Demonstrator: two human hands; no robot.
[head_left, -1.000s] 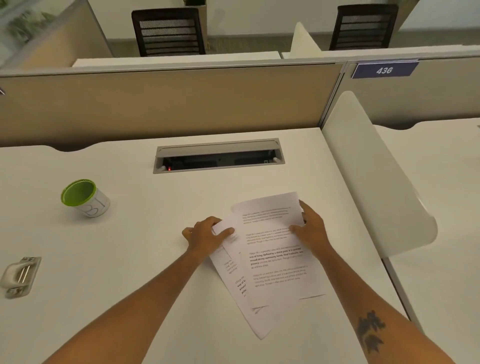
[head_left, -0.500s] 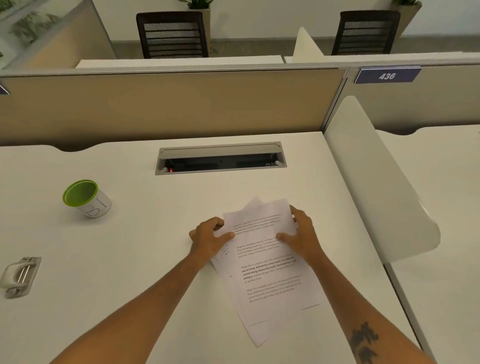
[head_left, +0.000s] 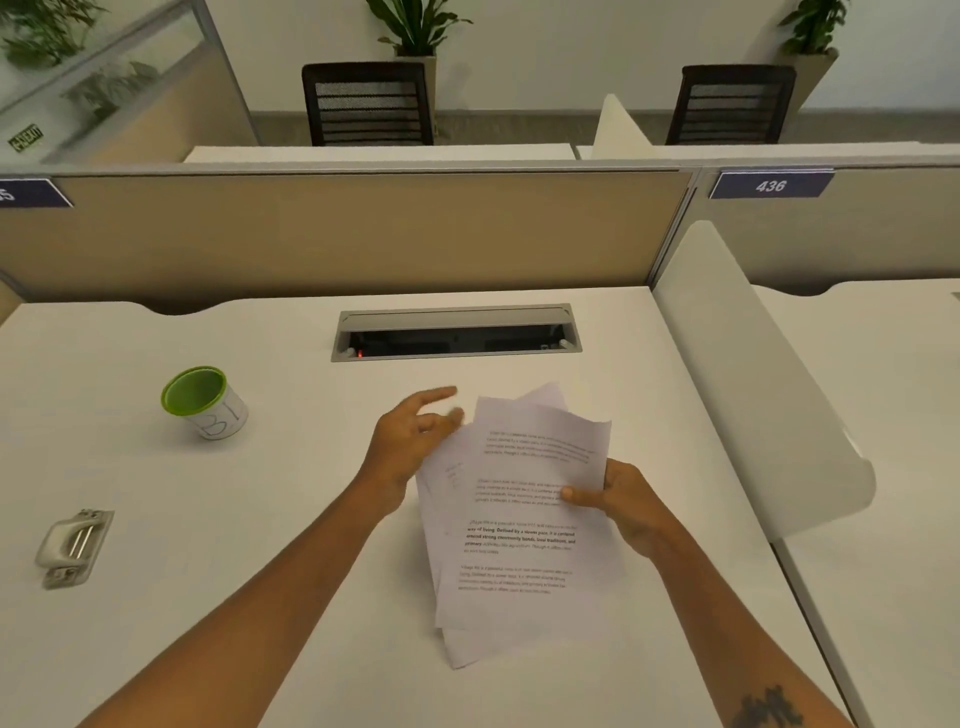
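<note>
Cup (head_left: 203, 402) lies left of papers (head_left: 524, 519) (stapler (head_left: 72, 546) farther left).

A blue rectangular plate (head_left: 771, 185) on the beige partition's top edge read "436". A white, green-rimmed cup (head_left: 208, 405) near the tabletop's left edge bore handwritten "31". Print on the white paper sheets (head_left: 519, 519) was too small to read.

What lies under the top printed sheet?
A lower sheet, its edges showing at the left and bottom. The top sheet, pinched by the right hand, covers most of it; how many sheets lie there cannot be told.
</note>
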